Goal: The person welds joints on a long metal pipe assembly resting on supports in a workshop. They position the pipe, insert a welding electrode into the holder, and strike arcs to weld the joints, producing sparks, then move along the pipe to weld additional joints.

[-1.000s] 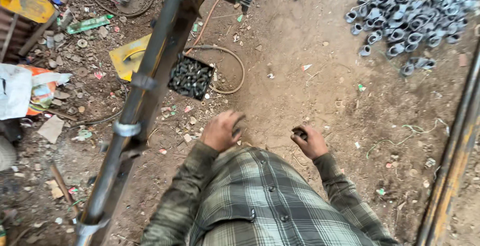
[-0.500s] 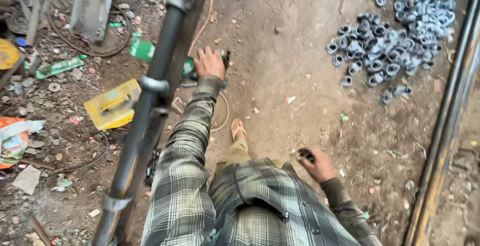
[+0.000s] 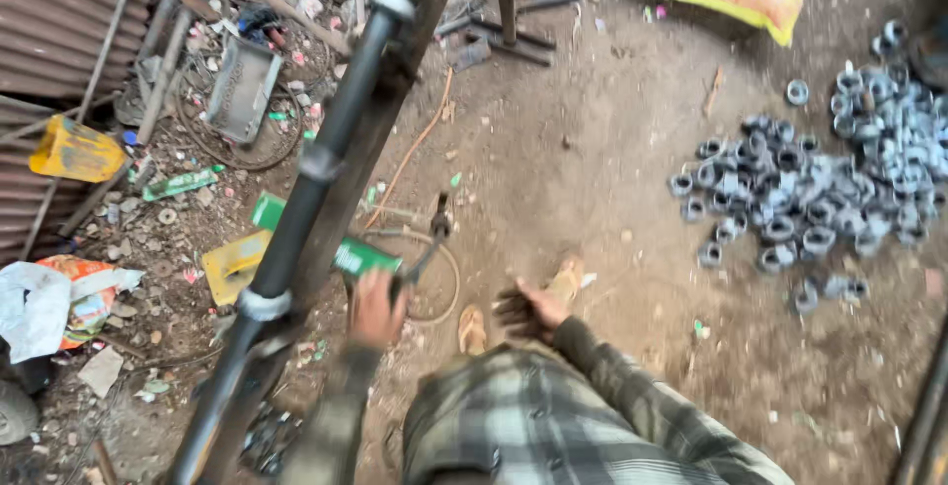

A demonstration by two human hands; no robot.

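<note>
A green tool is gripped low over the dirt floor.

The left hand [image 3: 377, 309] is closed around the handle of the green tool [image 3: 370, 258], its fingers wrapped over the dark grip while the tool's green body juts out past them toward the black pipe [image 3: 326, 149] just beside it. The right hand [image 3: 528, 309] is held open, fingers spread and dark with grime, nothing seen in it; it is near a sandalled foot [image 3: 472, 329]. A heap of grey metal rings [image 3: 820, 199] lies well apart toward the floor's right edge.
</note>
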